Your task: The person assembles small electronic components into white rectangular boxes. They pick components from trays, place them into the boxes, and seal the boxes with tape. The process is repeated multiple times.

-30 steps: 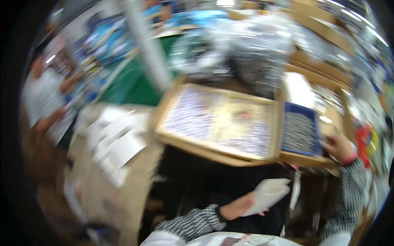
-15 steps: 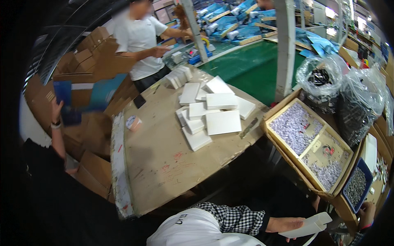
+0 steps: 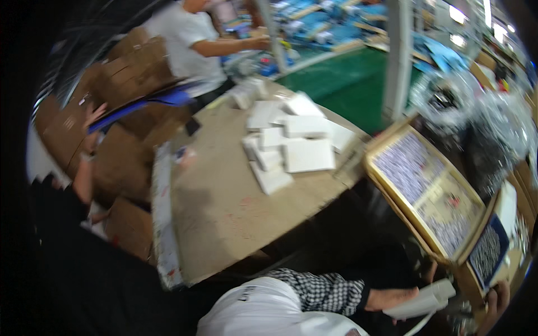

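Tbl [image 3: 216,235] beyond box [image 3: 423,301] in L fingers [image 3: 402,295]

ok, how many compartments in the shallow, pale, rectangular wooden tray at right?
2: the far-left compartment and the near-right compartment, both holding small pale-lilac parts. None looks hidden.

Ceiling lights [image 3: 486,12] are glaring at the upper right, while clear plastic bags [image 3: 490,134] are catching glints and a soft shadow is dulling the left part of the brown counter [image 3: 230,241]. Motion blur is smearing the whole view, softening even the held white box [image 3: 420,301]. Fisheye distortion is bending straight edges, and darkness is swallowing the corners and lower left.
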{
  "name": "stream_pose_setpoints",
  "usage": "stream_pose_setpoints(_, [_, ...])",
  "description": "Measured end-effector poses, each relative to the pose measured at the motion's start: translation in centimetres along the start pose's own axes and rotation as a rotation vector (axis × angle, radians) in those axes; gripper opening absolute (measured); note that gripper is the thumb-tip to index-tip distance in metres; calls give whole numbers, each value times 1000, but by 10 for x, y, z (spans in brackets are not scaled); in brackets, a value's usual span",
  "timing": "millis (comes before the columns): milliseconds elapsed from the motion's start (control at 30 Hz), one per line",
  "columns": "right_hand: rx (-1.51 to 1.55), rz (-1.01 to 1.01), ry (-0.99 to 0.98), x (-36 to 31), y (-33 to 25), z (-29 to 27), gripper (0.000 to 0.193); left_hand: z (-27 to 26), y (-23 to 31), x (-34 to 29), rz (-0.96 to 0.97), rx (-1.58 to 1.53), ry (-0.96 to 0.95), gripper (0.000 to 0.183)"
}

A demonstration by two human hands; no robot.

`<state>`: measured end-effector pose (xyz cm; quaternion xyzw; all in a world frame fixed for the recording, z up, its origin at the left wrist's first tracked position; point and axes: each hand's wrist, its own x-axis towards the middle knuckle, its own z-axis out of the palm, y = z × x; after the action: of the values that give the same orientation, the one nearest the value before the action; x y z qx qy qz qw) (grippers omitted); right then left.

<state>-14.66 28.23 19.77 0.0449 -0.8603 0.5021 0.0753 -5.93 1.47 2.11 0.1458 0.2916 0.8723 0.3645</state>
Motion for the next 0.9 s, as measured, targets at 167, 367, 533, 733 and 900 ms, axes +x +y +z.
stream_pose_setpoints(167, [-140, -371, -355, -22, -28, 53, 24, 11, 19, -17, -67, 6, 72, 95])
stream_pose_setpoints(367, [-86, -664, -442, -18, -57, 85, 24, 29, 41, -25, -61, 109, 159, 90])
stream_pose_setpoints(533, [-177, -710, -477, -23, -52, 87, 24, 32, 40, -20, -64, 160, 177, 94])
stream_pose_setpoints(733, [-79, -549, -373, -30, -50, 80, 24, 28, 37, -20, -54, 230, 171, 97])
stream_pose_setpoints(900, [547, -121, -167, -49, -37, 113, 41, 25, 37, -21, -53, 214, 187, 98])
